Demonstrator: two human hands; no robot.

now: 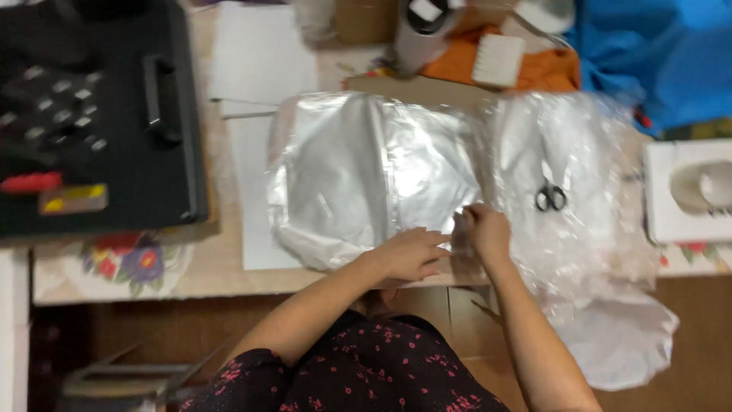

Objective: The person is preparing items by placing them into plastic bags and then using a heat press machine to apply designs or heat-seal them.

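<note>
A clear plastic sheet (pixel 381 168) lies spread across the middle of the counter (pixel 213 275). The left hand (pixel 412 255) rests flat on its near edge; the right hand (pixel 484 233) pinches it just beside. Scissors (pixel 550 197) lie right; a black case (pixel 99 114) sits far left.

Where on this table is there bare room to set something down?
White sheets between the black case and the plastic-wrapped bundle lie bare. Crowded: the top edge, and the bubble wrap with scissors beside both hands.
</note>
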